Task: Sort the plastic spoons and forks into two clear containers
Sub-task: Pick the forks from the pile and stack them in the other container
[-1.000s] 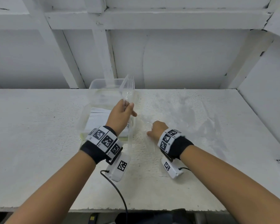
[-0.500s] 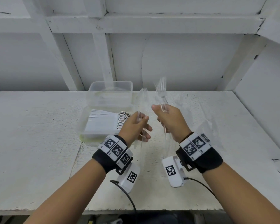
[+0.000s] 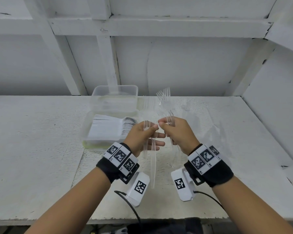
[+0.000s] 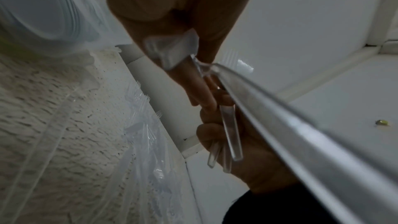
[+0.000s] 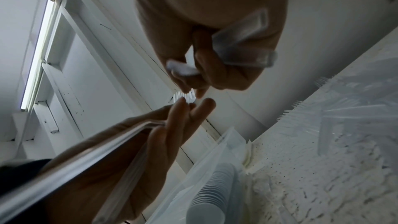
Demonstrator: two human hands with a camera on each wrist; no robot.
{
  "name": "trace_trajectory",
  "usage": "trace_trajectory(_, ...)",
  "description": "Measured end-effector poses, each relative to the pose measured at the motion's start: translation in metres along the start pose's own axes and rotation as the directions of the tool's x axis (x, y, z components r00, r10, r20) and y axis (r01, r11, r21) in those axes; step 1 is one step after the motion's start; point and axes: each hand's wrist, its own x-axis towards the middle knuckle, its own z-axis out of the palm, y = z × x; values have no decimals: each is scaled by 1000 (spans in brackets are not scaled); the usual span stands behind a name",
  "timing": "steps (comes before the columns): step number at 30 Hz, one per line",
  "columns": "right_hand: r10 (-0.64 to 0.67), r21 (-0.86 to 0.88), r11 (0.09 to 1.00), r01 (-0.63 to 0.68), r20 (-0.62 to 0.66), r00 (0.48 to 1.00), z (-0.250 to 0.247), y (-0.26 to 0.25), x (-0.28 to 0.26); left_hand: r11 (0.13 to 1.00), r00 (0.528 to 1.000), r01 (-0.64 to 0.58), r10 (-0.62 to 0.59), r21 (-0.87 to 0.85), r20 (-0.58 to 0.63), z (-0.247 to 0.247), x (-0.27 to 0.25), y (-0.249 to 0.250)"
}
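Observation:
My left hand (image 3: pixel 153 128) pinches a small bundle of clear plastic forks (image 3: pixel 150 149) between thumb and forefinger; their handles hang down past the wrist. My right hand (image 3: pixel 164 124) grips another bunch of clear forks (image 3: pixel 164 96), tines up. The two hands meet fingertip to fingertip above the table. In the left wrist view the left hand's fork handles (image 4: pixel 301 135) run towards the camera. In the right wrist view the right hand (image 5: pixel 198 89) curls round its fork handles (image 5: pixel 243 45). A clear container (image 3: pixel 95 142) holds stacked white spoons (image 3: pixel 108 130). Behind it stands a second clear container (image 3: pixel 114 92).
Several loose clear forks (image 3: pixel 186 105) lie on the white table (image 3: pixel 41 149) to the right of the containers, faint against the surface. A white wall with beams closes the back, and a side wall stands at the right. The table's front edge is just below my wrists.
My right hand lifted forks off the table and my left hand came away from the containers. Both hands have since drawn together until their fingertips meet.

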Motion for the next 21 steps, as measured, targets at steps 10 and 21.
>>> trace_trajectory(10,-27,-73,997,30,44,999,7,12,-5,994,996,-34,25,-108,-89,-1,4,-5)
trace_trajectory(21,-14,-42,999,13,-11,1000,8,16,-8,985,998,10,0,-171,59,0,-1,-2)
